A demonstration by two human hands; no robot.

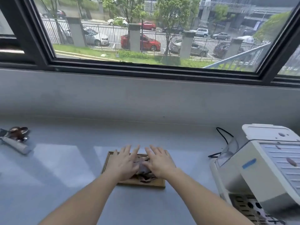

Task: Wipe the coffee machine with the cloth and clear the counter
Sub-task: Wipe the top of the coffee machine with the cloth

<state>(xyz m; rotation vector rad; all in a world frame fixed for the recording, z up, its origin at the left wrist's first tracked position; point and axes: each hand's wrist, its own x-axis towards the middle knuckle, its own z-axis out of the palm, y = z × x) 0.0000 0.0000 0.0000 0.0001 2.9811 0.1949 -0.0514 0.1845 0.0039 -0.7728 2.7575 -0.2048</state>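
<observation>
Both hands, left [124,161] and right [159,162], over the cloth [142,168] on the tray [112,157], mid-desk [65,168]; fingers [129,149] spread flat, pinching nothing. Probably gathering the cloth. Next: closing on it, carrying right to the machine [259,168].

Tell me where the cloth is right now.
In the head view the cloth lies bunched on the wooden tray at counter centre, under both flat hands, left hand and right hand, left of the coffee machine.

Coffee corner: coffee machine [263,169], portafilter [16,137], window counter [65,168].
</observation>
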